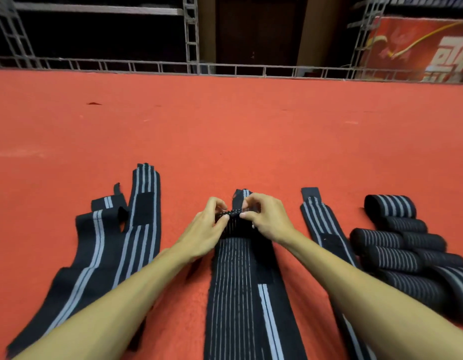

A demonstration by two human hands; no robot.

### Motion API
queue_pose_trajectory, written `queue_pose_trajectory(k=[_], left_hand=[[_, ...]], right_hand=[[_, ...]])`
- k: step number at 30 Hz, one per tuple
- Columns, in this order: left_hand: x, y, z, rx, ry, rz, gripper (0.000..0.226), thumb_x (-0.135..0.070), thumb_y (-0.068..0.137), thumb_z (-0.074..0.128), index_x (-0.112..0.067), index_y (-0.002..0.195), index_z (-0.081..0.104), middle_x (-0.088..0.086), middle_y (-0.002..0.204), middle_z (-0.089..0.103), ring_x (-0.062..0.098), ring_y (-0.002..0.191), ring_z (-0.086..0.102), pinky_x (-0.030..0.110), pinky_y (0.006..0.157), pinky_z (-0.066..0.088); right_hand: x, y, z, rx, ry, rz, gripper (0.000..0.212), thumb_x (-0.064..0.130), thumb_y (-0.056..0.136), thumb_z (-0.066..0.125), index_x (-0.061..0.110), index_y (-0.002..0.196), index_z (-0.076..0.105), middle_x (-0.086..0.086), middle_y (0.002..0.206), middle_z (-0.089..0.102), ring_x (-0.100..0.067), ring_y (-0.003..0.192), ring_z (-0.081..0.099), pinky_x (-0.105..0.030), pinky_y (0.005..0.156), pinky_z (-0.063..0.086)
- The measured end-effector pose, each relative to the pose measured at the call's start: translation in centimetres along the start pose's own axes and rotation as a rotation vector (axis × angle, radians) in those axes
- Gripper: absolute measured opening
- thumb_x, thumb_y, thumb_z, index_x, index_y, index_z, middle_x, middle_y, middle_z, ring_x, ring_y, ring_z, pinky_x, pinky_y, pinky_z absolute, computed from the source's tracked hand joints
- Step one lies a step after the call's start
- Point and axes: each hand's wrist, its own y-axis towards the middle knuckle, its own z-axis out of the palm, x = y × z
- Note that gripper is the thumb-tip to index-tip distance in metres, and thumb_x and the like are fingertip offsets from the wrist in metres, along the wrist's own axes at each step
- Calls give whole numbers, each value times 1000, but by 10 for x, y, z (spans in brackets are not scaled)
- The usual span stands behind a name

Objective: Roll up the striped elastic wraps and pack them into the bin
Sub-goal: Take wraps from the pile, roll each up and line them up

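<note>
Only one view: a wide-angle head cam, pointed forward and down. The left hand (206,229) and right hand (267,220) are caught close up, low in frame; red carpet (225,126) is seen out to the truss rail (147,66).

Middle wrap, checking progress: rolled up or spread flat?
The wrap is mostly spread: left hand and right hand pinch a small fold near its far end; rest lies flat.
</note>
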Motion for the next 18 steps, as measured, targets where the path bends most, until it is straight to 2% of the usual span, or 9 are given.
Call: queue_pose_trajectory(k=[2, 6, 8, 10, 13, 16, 18], left_hand=[[-19, -9, -16, 29, 64, 61, 19, -22, 99, 46, -18, 117, 51, -4, 104, 61, 13, 95, 55, 28, 80, 40], [-60, -28, -46, 26, 51, 72, 16, -19, 99, 48, -17, 107, 62, -4, 90, 63, 13, 82, 59, 31, 75, 48], [-83, -42, -60, 73, -117, 9, 15, -15, 98, 50, -13, 101, 64, 2, 84, 64, 13, 71, 62, 34, 68, 54], [-108, -58, -73, 161, -344, -74, 17, -13, 98, 50, -6, 102, 64, 4, 78, 59, 7, 59, 56, 26, 60, 53], [-145, -82, -92, 318, -655, -158, 16, -13, 97, 51, -3, 100, 63, -1, 69, 58, 3, 52, 54, 18, 54, 53], [-175, -100, -105, 398, -856, -117, 17, -15, 96, 49, -5, 101, 61, -7, 59, 60, 1, 45, 53, 12, 44, 48], [-188, -105, -108, 378, -1020, -95, 18, -17, 92, 52, -5, 101, 62, -3, 62, 65, 2, 46, 59, 12, 44, 50]], right_hand=[[22, -9, -17, -7, 31, -49, 17, 10, 76, 76, 20, 76, 62, 9, 67, 61, 2, 53, 49, -11, 57, 37], [58, -31, -52, -3, 53, -118, 15, 11, 76, 76, 21, 76, 65, 8, 70, 64, 0, 61, 53, -14, 63, 40], [75, -44, -70, 80, 111, -110, 15, 11, 80, 74, 23, 77, 64, 7, 72, 64, -3, 61, 54, -20, 62, 44], [92, -59, -89, 184, 207, -86, 10, 9, 83, 71, 17, 79, 67, -2, 74, 63, -15, 61, 53, -25, 54, 44], [118, -83, -123, 322, 427, -33, 5, 9, 83, 70, 9, 80, 66, -6, 70, 56, -14, 56, 47, -19, 46, 41], [133, -101, -153, 476, 668, -49, 20, 23, 77, 76, 10, 85, 64, -5, 76, 55, -12, 59, 50, -18, 51, 42], [141, -107, -165, 478, 747, -115, 28, 31, 78, 74, 10, 90, 62, -3, 79, 55, -12, 62, 51, -20, 55, 43]])
